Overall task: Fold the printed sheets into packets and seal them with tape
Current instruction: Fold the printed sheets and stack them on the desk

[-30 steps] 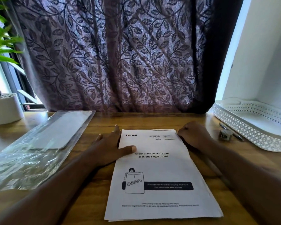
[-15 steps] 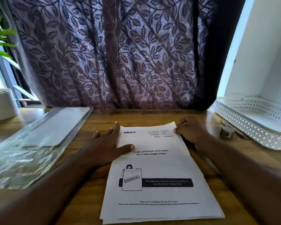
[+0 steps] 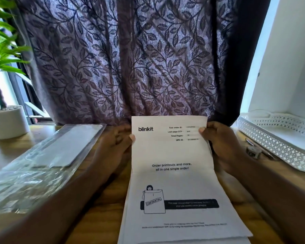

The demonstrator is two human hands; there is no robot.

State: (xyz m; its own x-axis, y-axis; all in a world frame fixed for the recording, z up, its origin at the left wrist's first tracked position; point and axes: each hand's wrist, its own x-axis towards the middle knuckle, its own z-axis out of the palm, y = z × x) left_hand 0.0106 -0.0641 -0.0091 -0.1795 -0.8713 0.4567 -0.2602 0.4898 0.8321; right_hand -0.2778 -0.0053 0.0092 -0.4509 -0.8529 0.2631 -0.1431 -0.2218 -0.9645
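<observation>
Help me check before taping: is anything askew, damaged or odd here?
Nothing damaged or spilled. The top printed sheet, held by the left hand and right hand, bends along a crease; a lower sheet peeks out askew at its near edge.

On my feed the printed sheet point(image 3: 173, 155) reads white with black lettering, a black band and a line-drawn figure low on it. I see a purple curtain point(image 3: 127, 64) patterned with dark leafy vines. The counter point(image 3: 11, 152) is warm brown wood grain. The tray point(image 3: 271, 147) is white with a pierced lattice wall. The plant point(image 3: 4, 48) has green leaves above a white pot point(image 3: 9, 120).
</observation>
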